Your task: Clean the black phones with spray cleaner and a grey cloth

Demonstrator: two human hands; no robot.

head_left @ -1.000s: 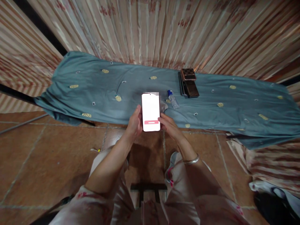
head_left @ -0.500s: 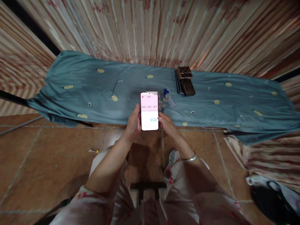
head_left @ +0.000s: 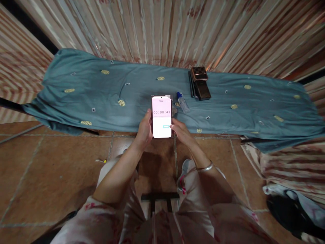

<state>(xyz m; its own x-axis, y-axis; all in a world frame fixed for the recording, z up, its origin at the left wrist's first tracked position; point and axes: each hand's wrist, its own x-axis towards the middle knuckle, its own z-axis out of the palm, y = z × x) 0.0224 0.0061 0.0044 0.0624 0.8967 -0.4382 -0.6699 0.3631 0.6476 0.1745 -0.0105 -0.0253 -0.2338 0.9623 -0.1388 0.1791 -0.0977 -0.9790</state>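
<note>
A lit phone [head_left: 161, 118] shows 00:00:41 on a white and pink screen, upright in front of me. My left hand [head_left: 145, 128] is closed on its left edge, the thumb along the side. My right hand [head_left: 181, 131] is at the lower right edge, closed on the phone, with a digit over the blue button on the screen. Just right of the phone, a small clear bottle with a blue cap [head_left: 183, 102] lies on the teal cloth [head_left: 142, 81]. Farther back on the cloth are dark brown cases [head_left: 200, 83], partly stacked.
The cloth covers a long narrow table, with a striped curtain [head_left: 152, 34] behind it. A dark bar [head_left: 159, 196] stands low between my legs. On the tiled floor lie a small yellow and white item [head_left: 104, 161] and, at right, a black object [head_left: 284, 210].
The view has tilted slightly, so the table and cases sit a little higher in the picture. Both hands keep their places on the phone, and the display reads the same.
</note>
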